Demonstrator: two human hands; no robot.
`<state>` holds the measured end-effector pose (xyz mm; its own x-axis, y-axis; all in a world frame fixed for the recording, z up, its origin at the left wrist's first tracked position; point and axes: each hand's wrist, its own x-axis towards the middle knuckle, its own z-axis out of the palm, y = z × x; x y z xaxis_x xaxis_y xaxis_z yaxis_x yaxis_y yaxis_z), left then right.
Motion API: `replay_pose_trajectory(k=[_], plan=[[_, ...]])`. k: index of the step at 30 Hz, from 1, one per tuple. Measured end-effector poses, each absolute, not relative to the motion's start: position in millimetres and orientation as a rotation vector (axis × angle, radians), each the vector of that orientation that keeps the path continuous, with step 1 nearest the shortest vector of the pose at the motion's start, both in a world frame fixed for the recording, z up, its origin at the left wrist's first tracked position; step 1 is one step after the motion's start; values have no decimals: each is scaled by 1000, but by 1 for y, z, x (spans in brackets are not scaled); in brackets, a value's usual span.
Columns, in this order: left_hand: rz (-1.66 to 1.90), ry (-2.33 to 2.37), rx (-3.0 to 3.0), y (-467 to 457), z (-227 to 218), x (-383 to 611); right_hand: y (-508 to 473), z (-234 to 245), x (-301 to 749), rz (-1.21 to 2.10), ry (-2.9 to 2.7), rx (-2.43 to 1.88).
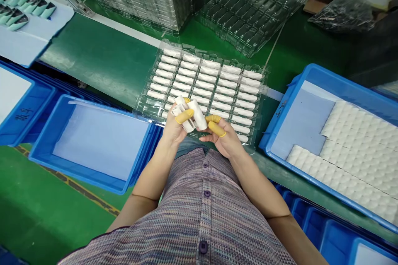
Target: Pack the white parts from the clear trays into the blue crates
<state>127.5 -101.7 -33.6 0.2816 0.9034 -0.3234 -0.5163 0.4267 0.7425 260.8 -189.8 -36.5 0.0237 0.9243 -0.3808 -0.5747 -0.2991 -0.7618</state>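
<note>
My left hand (174,126), with yellow finger cots, is closed around a few white moulded pieces (185,118); one shows an open, hollow side. Another smooth white piece (198,114) lies tilted between my two hands. At its lower right end is my right hand (226,136), thumb and forefinger, also in yellow cots, closed against it. Beneath both hands sits a clear plastic tray (143,105) with columns of similar white pieces (205,78) in its slots. My hands hide part of the tray's near rows.
A blue bin (269,140) at right holds many white pieces on a pale sheet. To the left stands another blue bin (79,155) with a pale liner. Stacked clear trays (139,0) and more clear trays (251,8) stand behind. Teal parts (27,4) lie far left.
</note>
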Motion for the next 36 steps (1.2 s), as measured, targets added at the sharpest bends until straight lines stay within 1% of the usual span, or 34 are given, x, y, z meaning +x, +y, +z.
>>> replay_pose_trajectory(k=[3,5,7,10,12,14,18,20,25,32,36], plan=[[1020,804,578,-99,-35,124,-190,-36,262,1654,-443,-1026],[1007,791,623,-100,-36,123,-189,-36,261,1590,-502,-1052],[990,777,665,-102,-38,124,-189,-36,259,1406,-643,-1134],[984,774,671,-104,-40,125,-189,-34,256,1023,-924,-1324],[989,773,642,-103,-41,124,-190,-32,256,961,-995,-1353],[962,748,603,-101,-42,120,-190,-31,257,1144,-883,-1254],[863,675,536,-94,-44,109,-187,-32,261,1724,-493,-945],[841,679,516,-92,-47,106,-185,-32,261,1886,-396,-842],[859,741,467,-91,-51,101,-179,-32,256,1985,-304,-761],[884,764,407,-90,-50,87,-166,-33,244,2096,-156,-765],[1023,785,334,-88,-51,70,-151,-39,237,2104,-211,-820]])
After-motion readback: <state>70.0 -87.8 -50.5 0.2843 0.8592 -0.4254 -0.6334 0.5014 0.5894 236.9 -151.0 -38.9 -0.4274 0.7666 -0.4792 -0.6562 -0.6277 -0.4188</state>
